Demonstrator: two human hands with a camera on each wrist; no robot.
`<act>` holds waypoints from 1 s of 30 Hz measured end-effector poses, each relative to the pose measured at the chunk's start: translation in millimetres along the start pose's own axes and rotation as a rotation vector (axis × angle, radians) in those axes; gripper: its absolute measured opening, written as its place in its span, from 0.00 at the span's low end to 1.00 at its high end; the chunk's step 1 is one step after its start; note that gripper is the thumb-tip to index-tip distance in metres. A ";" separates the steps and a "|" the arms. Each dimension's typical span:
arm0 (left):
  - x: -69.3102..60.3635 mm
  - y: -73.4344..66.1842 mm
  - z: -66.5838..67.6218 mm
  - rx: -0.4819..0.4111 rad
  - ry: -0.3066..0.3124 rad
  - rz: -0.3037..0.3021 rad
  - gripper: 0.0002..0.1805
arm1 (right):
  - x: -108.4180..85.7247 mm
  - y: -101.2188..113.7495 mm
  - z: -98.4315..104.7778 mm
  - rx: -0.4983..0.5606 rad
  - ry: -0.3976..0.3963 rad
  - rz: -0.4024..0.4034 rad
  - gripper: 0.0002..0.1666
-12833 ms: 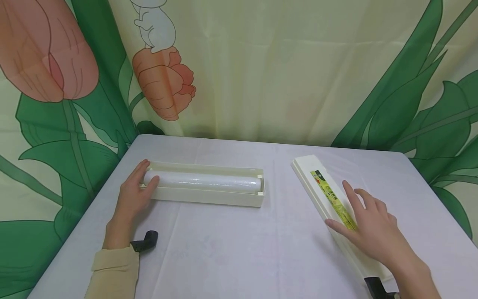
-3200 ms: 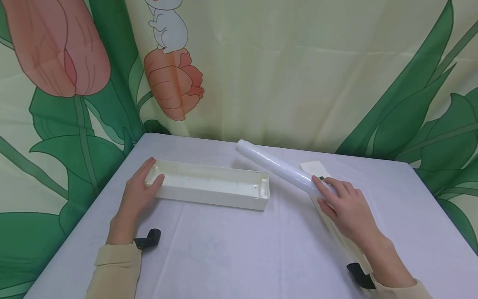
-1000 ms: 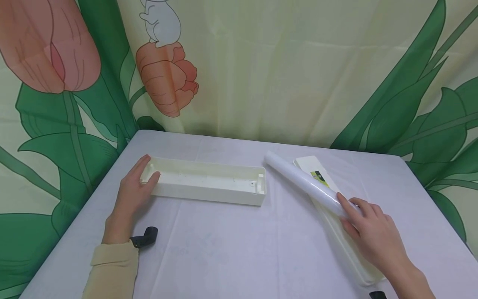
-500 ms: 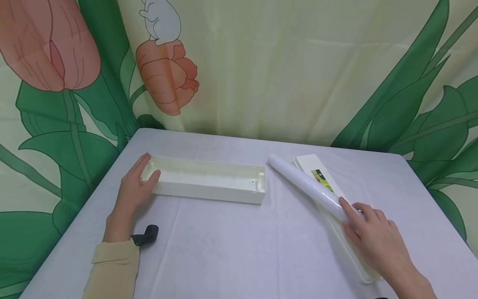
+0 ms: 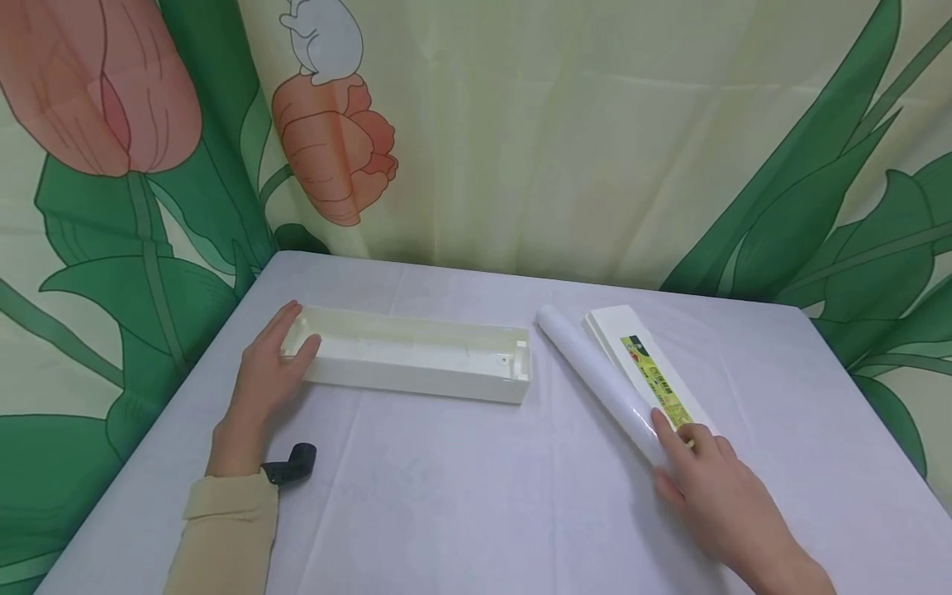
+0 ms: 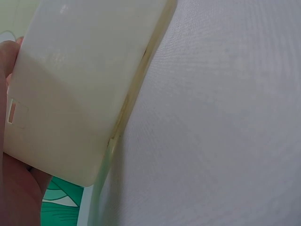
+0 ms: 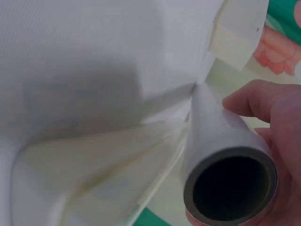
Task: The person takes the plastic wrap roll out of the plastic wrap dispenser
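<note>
My left hand (image 5: 264, 372) grips the left end of a long, open-topped white plastic box (image 5: 416, 378), its thumb on the near wall. Nothing lies inside the box, whose end wall fills much of the left wrist view. Off to the right, my right hand (image 5: 717, 500) holds the near end of a shiny white roll of cling film (image 5: 598, 376). The roll slants from upper left to lower right. Its dark hollow core (image 7: 230, 188) faces the right wrist camera. Beside and partly behind it lies the box's white lid (image 5: 613, 321), with a yellow-green label (image 5: 658, 384).
A white cloth (image 5: 446, 479) covers the table. Behind its far edge hangs a curtain (image 5: 521, 149) printed with tulips, leaves and a rabbit. A black wrist camera (image 5: 293, 464) is strapped at the left cuff.
The roll lay in the box at first, then came out to the right over the lid. Lately its near end swung left, uncovering more label. My left hand has stayed on the box.
</note>
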State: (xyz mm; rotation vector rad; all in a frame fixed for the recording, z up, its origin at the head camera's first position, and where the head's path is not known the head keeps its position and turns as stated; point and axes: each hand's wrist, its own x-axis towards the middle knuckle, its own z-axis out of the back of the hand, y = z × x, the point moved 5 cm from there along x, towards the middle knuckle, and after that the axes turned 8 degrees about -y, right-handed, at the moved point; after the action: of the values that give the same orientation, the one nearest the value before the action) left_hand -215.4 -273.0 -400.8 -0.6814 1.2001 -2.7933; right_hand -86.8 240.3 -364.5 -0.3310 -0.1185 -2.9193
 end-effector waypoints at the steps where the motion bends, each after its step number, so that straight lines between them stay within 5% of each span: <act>1: 0.2 -0.4 0.1 0.000 0.000 0.001 0.34 | -0.5 1.8 -1.4 0.002 0.004 -0.003 0.43; 12: 0.7 -1.2 -0.2 0.012 0.006 0.020 0.35 | -0.1 18.1 -11.4 0.022 0.050 -0.014 0.45; 30: 0.2 1.2 -0.9 0.022 0.009 0.035 0.35 | -6.8 34.4 -22.2 0.086 -0.078 0.052 0.44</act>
State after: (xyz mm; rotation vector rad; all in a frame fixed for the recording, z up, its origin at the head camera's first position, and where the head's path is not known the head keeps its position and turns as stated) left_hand -216.1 -273.3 -402.2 -0.6406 1.1691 -2.7795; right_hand -77.9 205.7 -385.7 -0.4276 -0.2432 -2.8407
